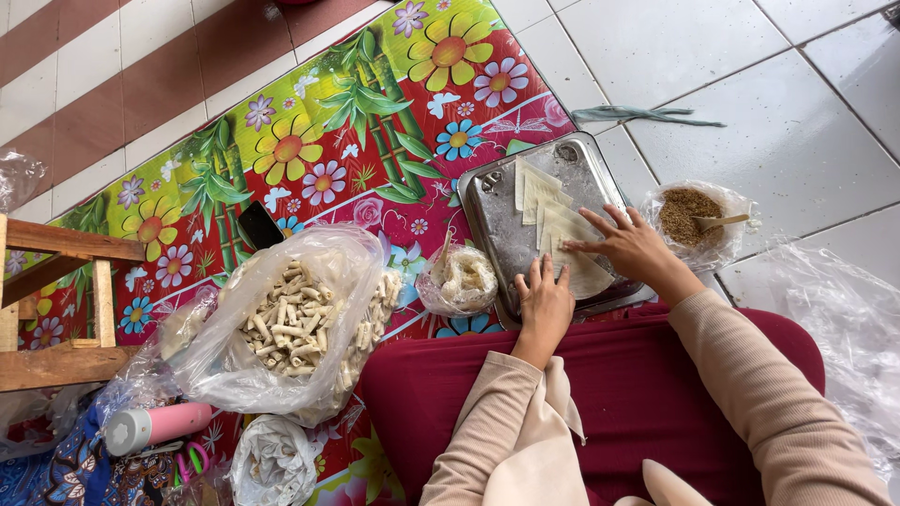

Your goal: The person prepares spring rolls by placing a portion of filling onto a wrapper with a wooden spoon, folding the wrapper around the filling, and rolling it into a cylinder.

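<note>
I am laying out thin wrapper squares [562, 234] on my metal tray [497, 234]. My left hand [544, 305] and right hand [628, 245] press flat, open, holding nothing. Next I need filling [689, 215], I think.

Both hands sit low on the metal tray [572, 155], the left hand [546, 305] at its near rim and the right hand [633, 248] on the stacked pastry sheets [553, 220]. At twelve o'clock the far end of the tray lies bare, and beyond it the white tiled floor [750, 103] gives open passage. At three o'clock the bag of brown filling with a spoon [696, 217] crowds the tray's edge. At nine o'clock a small knotted bag [461, 279] sits just beside the tray, and past it the big bag of rolled sticks [295, 323] blocks the mat [309, 141]. A dark phone [258, 225] lies at ten o'clock.
</note>
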